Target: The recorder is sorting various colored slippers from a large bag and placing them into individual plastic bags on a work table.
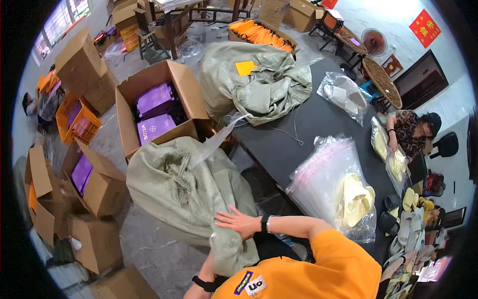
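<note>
A large grey-green woven sack (pixel 172 192) bulges in front of me, its near corner drawn up toward my body. My right hand (pixel 238 223) lies flat on that sack with its fingers spread. Lower down, my left hand (pixel 207 265) reaches behind the sack's near edge, where the cloth hides its fingers. To the right, a stack of clear plastic bags (pixel 318 174) lies on the dark table (pixel 274 149). Pale yellow slippers (pixel 357 200) in a clear bag rest on its right part. A strip of clear plastic (pixel 219 142) juts up behind the sack.
An open carton (pixel 127 114) with purple packages stands beyond the sack. Another sack (pixel 216 74) lies at the table's far end, near bagged grey slippers (pixel 343 92). Cartons (pixel 94 241) crowd the left floor. Across the table, a person (pixel 413 132) handles bagged yellow slippers; loose slippers (pixel 408 229) pile nearby.
</note>
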Available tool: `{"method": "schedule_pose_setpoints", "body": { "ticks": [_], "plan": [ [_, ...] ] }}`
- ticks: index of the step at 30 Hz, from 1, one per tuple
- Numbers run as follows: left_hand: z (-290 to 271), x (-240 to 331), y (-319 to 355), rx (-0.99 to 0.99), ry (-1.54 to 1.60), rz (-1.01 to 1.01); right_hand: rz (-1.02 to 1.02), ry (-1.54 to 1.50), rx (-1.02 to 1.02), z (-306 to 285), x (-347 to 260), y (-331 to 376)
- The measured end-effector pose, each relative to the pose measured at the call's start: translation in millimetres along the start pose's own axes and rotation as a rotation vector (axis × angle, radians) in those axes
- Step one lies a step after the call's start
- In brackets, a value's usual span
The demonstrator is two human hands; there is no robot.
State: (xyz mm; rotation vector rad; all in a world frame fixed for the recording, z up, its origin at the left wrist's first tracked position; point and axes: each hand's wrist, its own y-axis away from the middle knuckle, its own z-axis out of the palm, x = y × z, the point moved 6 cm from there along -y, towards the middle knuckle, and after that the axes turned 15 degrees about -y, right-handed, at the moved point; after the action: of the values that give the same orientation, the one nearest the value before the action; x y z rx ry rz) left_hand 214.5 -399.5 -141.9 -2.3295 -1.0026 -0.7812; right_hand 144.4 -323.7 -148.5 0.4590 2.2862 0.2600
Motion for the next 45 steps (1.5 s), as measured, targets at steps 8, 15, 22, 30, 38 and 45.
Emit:
{"method": "schedule_pose_setpoints", "body": {
  "ticks": [8,15,22,30,38,45],
  "plan": [
    [-21,17,-18,-0.185,1.041,-0.651,-0.388,-0.445,-0.065,102,44,-81],
    [-163,-130,-15,0.553,0.591,-0.995,-0.035,-0.618,-0.018,129,72,-18],
    [-154,-305,97,0.44,-0.23,-1.717,0.738,-1.928,0.88,116,103,65],
    [-106,-375,83,0.543,0.189,-1.699,0.906,-1.262,1.068,68,146,101],
    [-92,-374,122,0.394,-0.062,-1.769,0.971,-1.81,0.631,135,174,86],
    [-49,-375,224,0.479,0.189,-1.761,0.637,-1.752,0.227,112,134,41]
  ]
}}
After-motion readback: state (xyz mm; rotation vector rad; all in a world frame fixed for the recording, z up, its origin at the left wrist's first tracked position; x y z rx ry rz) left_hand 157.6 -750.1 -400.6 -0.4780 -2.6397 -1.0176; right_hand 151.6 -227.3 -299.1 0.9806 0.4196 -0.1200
